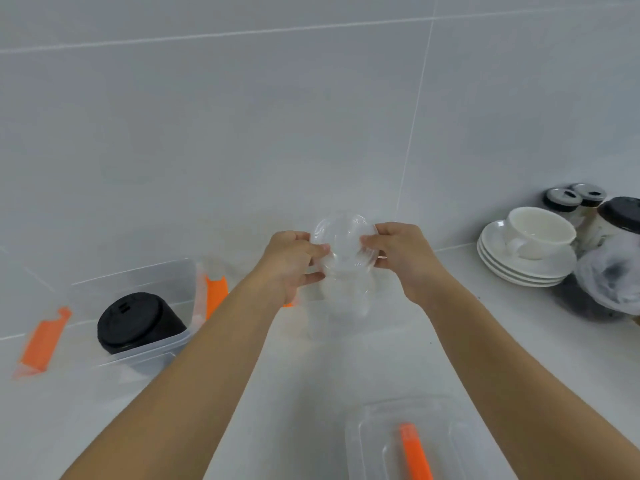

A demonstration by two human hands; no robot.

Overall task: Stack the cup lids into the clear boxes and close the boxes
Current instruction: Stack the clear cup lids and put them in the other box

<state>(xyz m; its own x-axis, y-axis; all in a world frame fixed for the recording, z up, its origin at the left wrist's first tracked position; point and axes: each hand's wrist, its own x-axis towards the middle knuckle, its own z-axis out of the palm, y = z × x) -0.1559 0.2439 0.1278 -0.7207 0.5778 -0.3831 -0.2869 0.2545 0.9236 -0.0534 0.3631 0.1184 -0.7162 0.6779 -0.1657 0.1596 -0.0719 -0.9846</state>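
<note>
Both hands pinch a clear lid [343, 242] by its rim, left hand [294, 263] at nine o'clock, right hand [401, 252] at three; fingers clamped, lid face-on above a faint clear box [332, 317].

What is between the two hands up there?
In the head view, a stack of clear lids sits between the left hand and right hand, pinched by both.
</note>
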